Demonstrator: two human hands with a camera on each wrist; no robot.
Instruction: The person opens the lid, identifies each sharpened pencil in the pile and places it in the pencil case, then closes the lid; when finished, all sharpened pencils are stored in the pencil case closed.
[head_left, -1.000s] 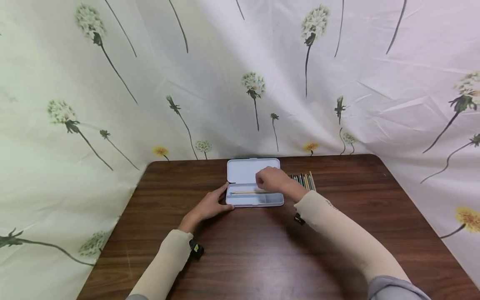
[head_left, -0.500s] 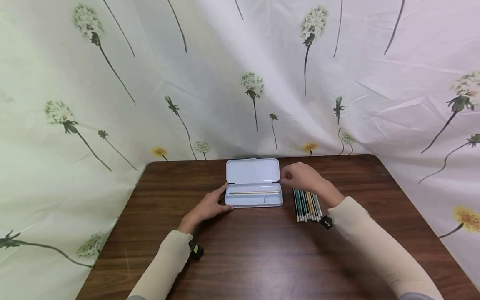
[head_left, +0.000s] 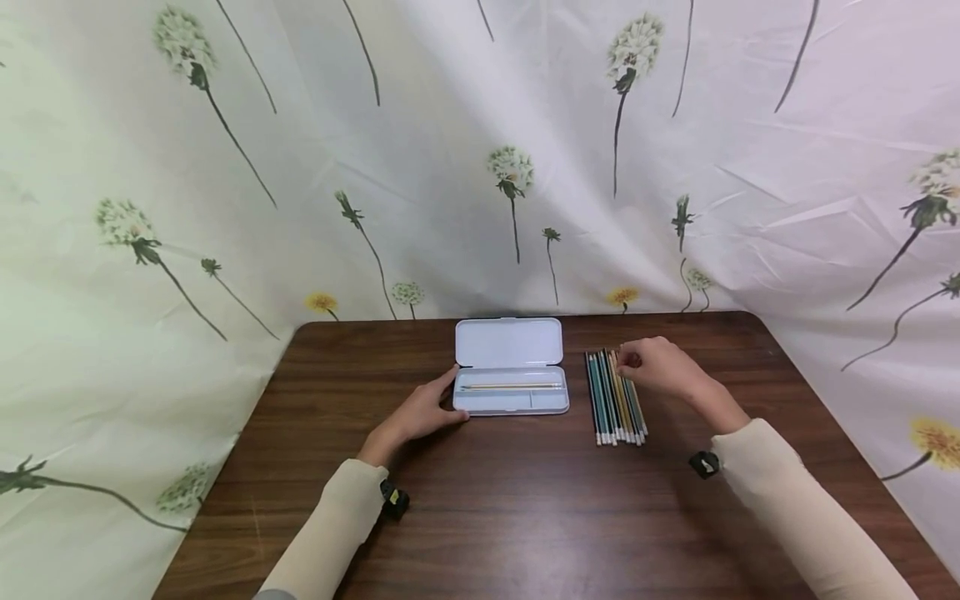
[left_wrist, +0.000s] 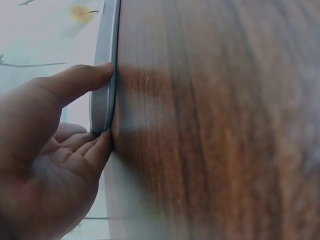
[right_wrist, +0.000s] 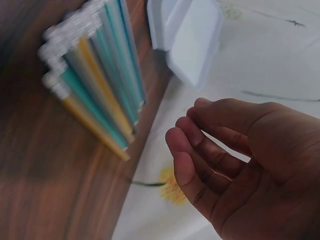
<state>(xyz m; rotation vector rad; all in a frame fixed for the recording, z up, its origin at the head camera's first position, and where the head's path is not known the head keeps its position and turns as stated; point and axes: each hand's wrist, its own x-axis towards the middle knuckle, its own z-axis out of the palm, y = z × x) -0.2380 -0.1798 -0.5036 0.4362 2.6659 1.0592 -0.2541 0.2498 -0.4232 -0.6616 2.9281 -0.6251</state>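
A white pencil case (head_left: 491, 404) lies with its lid raised towards the wall, in the middle of the head view. One light pencil (head_left: 510, 386) rests lengthwise in its long compartment. My left hand (head_left: 422, 411) holds the case's left end; in the left wrist view the thumb presses the front side and the fingers curl at the corner. To the right, a row of green, yellow and dark pencils (head_left: 611, 400) lies with the white eraser ends towards me. My right hand (head_left: 660, 367) hovers by their far ends, fingers loosely bent, with nothing between them in the right wrist view.
Everything lies on a dark brown wooden table (head_left: 480, 508). Behind its far edge hangs a white cloth (head_left: 450, 208) printed with dandelions. Each wrist carries a small black camera, such as the left wrist camera (head_left: 393, 498).
My right hand has moved rightwards from over the pencil case to the row of pencils, uncovering the pencil in the case. The left hand stays at the case's left end.
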